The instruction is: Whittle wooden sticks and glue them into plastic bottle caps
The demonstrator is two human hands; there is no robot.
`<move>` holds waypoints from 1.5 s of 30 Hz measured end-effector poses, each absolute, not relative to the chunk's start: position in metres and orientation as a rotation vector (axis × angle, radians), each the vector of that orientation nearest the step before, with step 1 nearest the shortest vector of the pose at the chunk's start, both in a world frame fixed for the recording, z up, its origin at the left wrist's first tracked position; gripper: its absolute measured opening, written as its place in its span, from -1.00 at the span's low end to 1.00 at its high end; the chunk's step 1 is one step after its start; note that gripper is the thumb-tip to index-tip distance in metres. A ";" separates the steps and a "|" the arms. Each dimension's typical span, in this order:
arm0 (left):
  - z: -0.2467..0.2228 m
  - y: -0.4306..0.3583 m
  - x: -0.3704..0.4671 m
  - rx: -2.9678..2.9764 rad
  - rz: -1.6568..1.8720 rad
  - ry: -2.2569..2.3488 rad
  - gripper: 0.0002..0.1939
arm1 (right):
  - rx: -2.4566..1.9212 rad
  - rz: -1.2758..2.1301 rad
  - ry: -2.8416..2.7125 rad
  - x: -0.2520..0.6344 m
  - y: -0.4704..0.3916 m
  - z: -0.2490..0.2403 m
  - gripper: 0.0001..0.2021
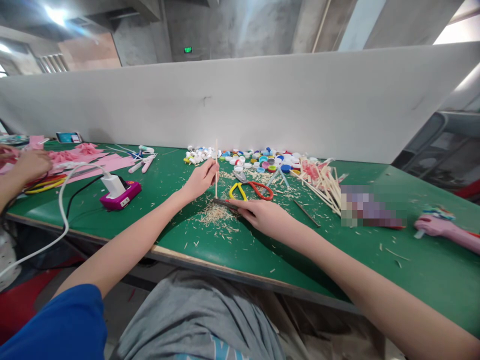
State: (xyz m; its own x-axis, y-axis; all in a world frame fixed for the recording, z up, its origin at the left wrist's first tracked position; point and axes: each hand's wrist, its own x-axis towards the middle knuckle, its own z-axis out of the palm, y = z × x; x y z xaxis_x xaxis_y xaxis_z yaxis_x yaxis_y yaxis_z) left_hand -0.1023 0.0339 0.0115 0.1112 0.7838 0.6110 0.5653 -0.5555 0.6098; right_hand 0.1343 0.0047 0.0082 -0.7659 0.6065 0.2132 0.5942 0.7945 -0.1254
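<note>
My left hand is closed around a thin wooden stick, which stands upright over the green table. Closed on a dark narrow blade-like tool, my right hand reaches in from the right, the tool's tip touching or nearly touching the stick's lower part. Wood shavings lie heaped under both hands. Just behind my right hand are scissors with a red and a yellow handle. Another dark thin tool rests to the right of my right hand.
Bottle caps line the white partition. Wooden sticks lie at the right, near a pink object. A purple power strip with a white charger and cable sits at the left. Another person's hand is at the far left.
</note>
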 end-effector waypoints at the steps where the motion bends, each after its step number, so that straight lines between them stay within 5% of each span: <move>1: 0.012 0.033 -0.102 2.162 1.422 1.344 -0.68 | -0.931 0.070 -2.733 0.135 0.006 0.007 -0.58; 13: 0.013 0.033 -0.102 2.194 1.430 1.344 -0.68 | -0.924 -0.192 -2.623 0.134 0.009 0.004 -0.55; 25: 0.013 0.032 -0.103 2.195 1.441 1.354 -0.71 | -0.903 0.016 -2.725 0.135 0.009 0.005 -0.57; 35: 0.013 0.031 -0.102 2.200 1.433 1.352 -0.69 | -0.922 -0.328 -2.681 0.134 0.007 0.009 -0.53; 45: 0.014 0.031 -0.102 2.210 1.426 1.366 -0.71 | -0.898 0.007 -2.800 0.135 0.007 0.008 -0.55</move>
State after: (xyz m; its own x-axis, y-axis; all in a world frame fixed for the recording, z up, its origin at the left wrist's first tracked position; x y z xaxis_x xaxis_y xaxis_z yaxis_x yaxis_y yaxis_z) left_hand -0.1021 0.0306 0.0139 0.1188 0.7673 0.6302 0.5968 -0.5624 0.5723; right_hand 0.1346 0.0072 0.0079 -0.7951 0.5764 0.1886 0.5755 0.8152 -0.0655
